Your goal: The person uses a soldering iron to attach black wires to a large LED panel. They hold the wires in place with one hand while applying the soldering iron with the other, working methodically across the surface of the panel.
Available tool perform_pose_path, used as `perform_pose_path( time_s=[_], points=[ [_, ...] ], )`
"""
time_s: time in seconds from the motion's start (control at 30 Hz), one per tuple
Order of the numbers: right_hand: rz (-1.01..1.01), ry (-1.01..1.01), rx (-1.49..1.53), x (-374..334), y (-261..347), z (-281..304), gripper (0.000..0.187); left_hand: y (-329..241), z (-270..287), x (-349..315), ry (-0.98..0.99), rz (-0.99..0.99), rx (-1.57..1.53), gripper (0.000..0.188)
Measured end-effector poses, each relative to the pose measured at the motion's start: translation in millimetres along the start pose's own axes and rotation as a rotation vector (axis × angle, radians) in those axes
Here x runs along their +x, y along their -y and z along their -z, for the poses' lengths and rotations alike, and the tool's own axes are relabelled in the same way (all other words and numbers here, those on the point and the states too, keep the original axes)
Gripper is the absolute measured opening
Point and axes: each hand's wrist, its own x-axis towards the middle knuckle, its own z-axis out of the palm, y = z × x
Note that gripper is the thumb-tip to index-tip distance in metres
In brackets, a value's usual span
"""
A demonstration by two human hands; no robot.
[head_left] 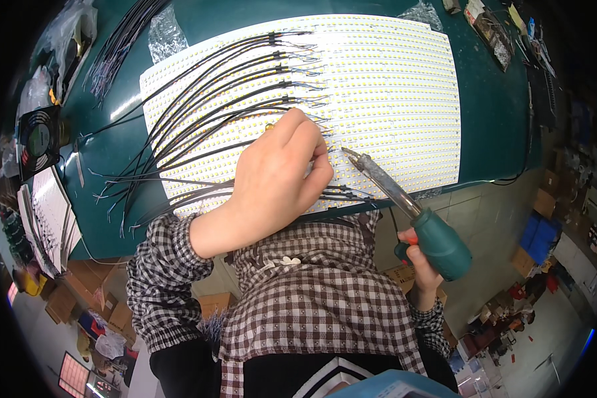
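My left hand (278, 166) is closed in a pinch over the middle of a white LED board panel (398, 99), on a black cable whose wire end is mostly hidden by the fingers. My right hand (423, 268) grips the green handle of a soldering iron (441, 242) just off the table's near edge. The iron's metal shaft slants up and left, its tip close to the panel and right of my left fingers. Several black cables (219, 99) lie across the panel's left half, their thin wire ends at its middle. More cables lie under my left wrist.
The panel lies on a green table (491, 126). At the left are a small black fan (38, 142), a stack of white boards (50, 215) and a dark wire bundle (116, 50). A narrow tray (489, 33) sits at the far right. Cardboard boxes (550, 192) stand beyond the table.
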Motion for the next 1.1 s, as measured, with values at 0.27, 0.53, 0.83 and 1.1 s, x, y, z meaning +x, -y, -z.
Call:
perform_pose_path(
  time_s=[0.27,0.53,0.83,1.1],
  points=[
    [-0.008,-0.010,0.031,-1.3,1.7,-3.2,0.027,-0.3,-1.9,-1.0,-0.011,-0.016,0.012,0.017],
    [0.004,0.001,0.017,0.0,3.5,-4.5,0.027,-0.8,-2.4,-1.9,-0.016,-0.021,0.007,0.017],
    [0.021,0.000,0.004,1.5,5.7,-6.8,0.026,-2.1,-2.7,-1.9,-0.022,-0.029,0.011,0.016],
    [0.016,-0.002,-0.043,-3.5,-0.4,-4.0,0.026,-1.6,-4.4,-2.7,-0.047,-0.037,-0.006,0.020]
  ],
)
